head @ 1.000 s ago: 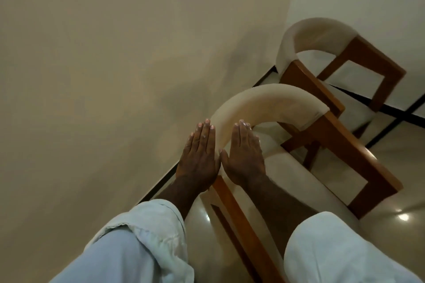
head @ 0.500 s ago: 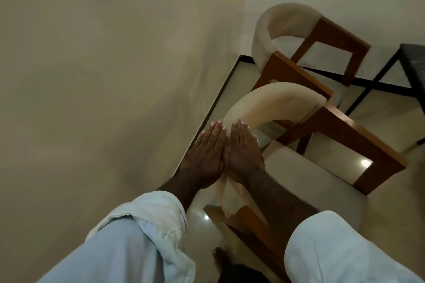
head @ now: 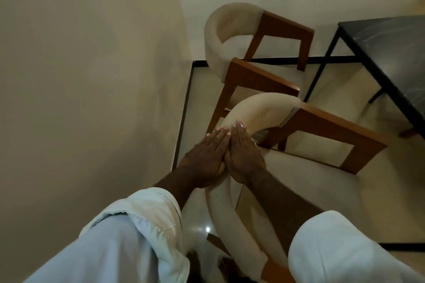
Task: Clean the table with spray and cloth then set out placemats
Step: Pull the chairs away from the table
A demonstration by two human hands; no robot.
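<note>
head cam: looks down over your forearms.
near chair (head: 264, 112): centre frame, cream curved padded back, brown wood arms; seat runs to 4 o'clock.
L hand (head: 204, 158): centre, flat, fingers straight and together, fingertips at the chair's padded back; released, grasps nothing.
R hand (head: 245, 156): at L hand's 3 o'clock, touching it side by side, also flat, fingertips on the same padding; released, grasps nothing.
far chair (head: 220, 30): same make, 12 o'clock from your hands, by the wall corner.
table (head: 391, 48): dark marbled top, thin black legs, 2 o'clock from your hands, well apart from them, cut by the frame's right edge.
sleeves: pale; L sleeve (head: 138, 236) at 7 o'clock, R sleeve (head: 333, 248) at 5 o'clock.
wall (head: 80, 76): beige, fills 8 to 11 o'clock.
floor (head: 340, 89): glossy; light spot at 6 o'clock.
</note>
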